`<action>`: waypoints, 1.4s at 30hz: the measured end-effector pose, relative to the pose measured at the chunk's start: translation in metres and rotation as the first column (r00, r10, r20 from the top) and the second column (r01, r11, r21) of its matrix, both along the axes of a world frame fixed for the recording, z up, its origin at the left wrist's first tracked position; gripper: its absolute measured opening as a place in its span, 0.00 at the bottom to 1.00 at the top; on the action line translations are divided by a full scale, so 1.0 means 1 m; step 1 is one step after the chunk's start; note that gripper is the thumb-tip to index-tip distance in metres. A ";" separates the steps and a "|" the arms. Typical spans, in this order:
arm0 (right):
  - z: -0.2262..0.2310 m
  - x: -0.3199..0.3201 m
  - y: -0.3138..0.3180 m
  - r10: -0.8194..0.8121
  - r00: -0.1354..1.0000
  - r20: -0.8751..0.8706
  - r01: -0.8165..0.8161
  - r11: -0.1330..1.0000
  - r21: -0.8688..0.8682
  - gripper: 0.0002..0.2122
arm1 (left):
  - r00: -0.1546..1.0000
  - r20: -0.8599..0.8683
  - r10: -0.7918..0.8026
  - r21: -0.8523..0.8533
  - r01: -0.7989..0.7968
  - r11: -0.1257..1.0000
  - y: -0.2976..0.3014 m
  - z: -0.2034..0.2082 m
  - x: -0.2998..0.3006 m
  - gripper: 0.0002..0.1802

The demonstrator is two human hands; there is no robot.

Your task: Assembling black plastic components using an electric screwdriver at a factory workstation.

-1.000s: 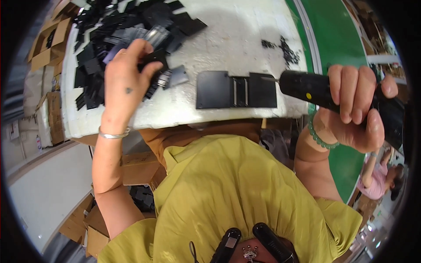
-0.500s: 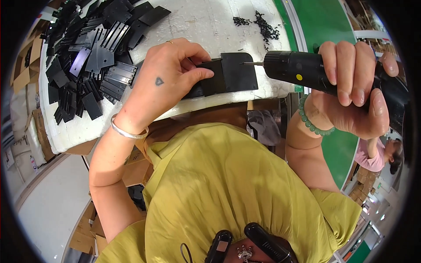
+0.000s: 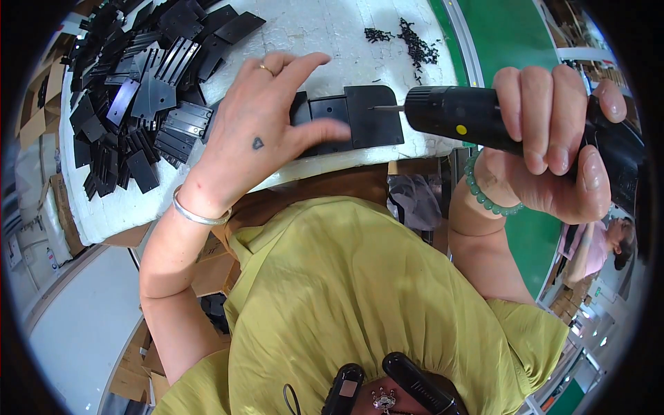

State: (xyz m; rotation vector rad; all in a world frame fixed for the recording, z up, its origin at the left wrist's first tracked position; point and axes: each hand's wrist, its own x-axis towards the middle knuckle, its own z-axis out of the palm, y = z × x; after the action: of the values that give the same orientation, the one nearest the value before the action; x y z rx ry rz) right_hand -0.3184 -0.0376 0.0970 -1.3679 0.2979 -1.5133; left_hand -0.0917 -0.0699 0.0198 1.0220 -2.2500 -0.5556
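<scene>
My left hand [image 3: 252, 131] is open over a flat black plastic piece [image 3: 377, 128] near the front edge of the white work surface [image 3: 304, 34]. Its thumb and forefinger are spread apart, the thumb extending over the piece; whether it touches cannot be told. The piece has a rounded corner at its right end and a small dark hole in a middle section. Wrapped in my right hand [image 3: 550, 128] is a black electric screwdriver [image 3: 449, 114] with a yellow dot. Its thin bit points left, and its tip appears over the piece's right part.
A heap of black plastic parts [image 3: 155, 93] covers the left of the surface. Small black screws [image 3: 417, 48] lie scattered at the far right. Green matting [image 3: 501, 38] runs along the right side. Another person [image 3: 591, 249] is at the far right edge.
My left hand has let go its pinch, and the thumb and forefinger have parted, uncovering more of the black piece. The screwdriver has shifted slightly left and down.
</scene>
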 end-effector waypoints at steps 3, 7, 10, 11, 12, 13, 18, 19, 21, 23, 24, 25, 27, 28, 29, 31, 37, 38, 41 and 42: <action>-0.007 0.024 0.001 -0.179 0.978 0.109 0.181 0.983 -0.010 0.18 | 0.992 0.123 -0.019 0.172 -0.003 0.985 -0.001 -0.006 0.003 0.28; -0.005 0.024 -0.016 0.144 0.983 -0.114 -0.154 0.985 -0.076 0.20 | 0.972 0.198 -0.124 0.435 0.026 0.900 -0.010 0.001 0.002 0.29; 0.005 0.039 -0.020 0.150 0.975 -0.166 -0.166 0.983 -0.082 0.20 | 0.983 0.154 -0.104 0.414 0.031 0.910 -0.008 -0.001 -0.001 0.28; 0.017 0.053 -0.011 -0.064 0.982 -0.180 0.089 0.987 0.133 0.18 | 0.985 0.148 -0.091 0.413 0.022 0.911 -0.007 -0.001 -0.001 0.28; 0.023 0.063 -0.007 -0.267 0.933 -0.242 0.338 0.882 0.328 0.18 | 0.981 0.168 -0.094 0.446 0.009 0.895 -0.007 0.000 -0.001 0.28; 0.005 0.063 -0.013 -0.163 0.983 -0.090 0.180 0.953 0.242 0.20 | 0.978 0.186 -0.097 0.478 -0.004 0.878 -0.006 -0.001 0.000 0.28; -0.012 0.056 -0.030 0.030 0.981 -0.192 -0.020 0.998 0.053 0.17 | 0.980 0.182 -0.078 0.461 -0.015 0.887 -0.007 -0.005 -0.001 0.29; -0.013 0.056 -0.033 0.075 0.973 -0.218 -0.074 0.997 0.011 0.17 | 0.979 0.184 -0.088 0.478 -0.011 0.879 -0.008 -0.006 -0.001 0.30; -0.011 0.057 -0.034 0.124 0.960 -0.252 -0.136 0.990 -0.030 0.18 | 0.981 0.177 -0.082 0.453 -0.008 0.891 -0.006 -0.006 -0.002 0.29; -0.008 0.061 -0.034 0.130 0.952 -0.278 -0.138 0.990 -0.008 0.15 | 0.983 0.171 -0.074 0.429 -0.006 0.903 -0.005 -0.006 -0.001 0.28; -0.007 0.063 -0.033 0.138 0.949 -0.284 -0.146 0.989 -0.007 0.15 | 0.982 0.171 -0.078 0.430 -0.003 0.903 -0.006 -0.007 0.000 0.27; -0.008 0.065 -0.033 0.140 0.946 -0.293 -0.147 0.989 -0.002 0.14 | 0.982 0.171 -0.083 0.431 0.001 0.903 -0.006 -0.007 0.001 0.27; -0.009 0.069 -0.033 0.130 0.946 -0.296 -0.132 0.991 0.013 0.13 | 0.984 0.163 -0.078 0.430 0.000 0.903 -0.006 -0.010 0.001 0.27; -0.010 0.070 -0.033 0.133 0.944 -0.301 -0.135 0.991 0.014 0.13 | 0.984 0.161 -0.078 0.430 0.001 0.903 -0.006 -0.011 0.001 0.27; -0.011 0.070 -0.034 0.135 0.943 -0.304 -0.136 0.991 0.015 0.12 | 0.985 0.156 -0.074 0.429 0.000 0.903 -0.006 -0.011 0.001 0.27; -0.012 0.071 -0.035 0.138 0.941 -0.309 -0.140 0.990 0.016 0.12 | 0.986 0.149 -0.074 0.428 0.003 0.904 -0.006 -0.011 0.001 0.27; -0.013 0.072 -0.033 0.123 0.944 -0.305 -0.118 0.992 0.036 0.12 | 0.989 0.133 -0.072 0.427 0.009 0.904 -0.007 -0.011 0.000 0.27; -0.014 0.071 -0.032 0.118 0.947 -0.297 -0.113 0.993 0.035 0.12 | 0.988 0.131 -0.081 0.421 0.018 0.907 -0.007 -0.010 -0.001 0.27; -0.014 0.073 -0.031 0.098 0.959 -0.266 -0.086 0.995 0.057 0.12 | 0.985 0.135 -0.109 0.450 0.037 0.892 -0.007 -0.008 -0.002 0.27; -0.013 0.070 -0.032 0.099 0.966 -0.239 -0.080 0.993 0.088 0.12 | 0.990 0.116 -0.084 0.438 0.025 0.898 -0.007 -0.008 -0.001 0.27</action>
State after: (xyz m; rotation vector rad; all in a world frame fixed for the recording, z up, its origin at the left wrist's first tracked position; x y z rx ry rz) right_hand -0.2485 -0.0698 0.0839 -1.4863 0.4370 -1.2480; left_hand -0.0928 -0.0765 0.0115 1.2435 -2.3285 -1.0838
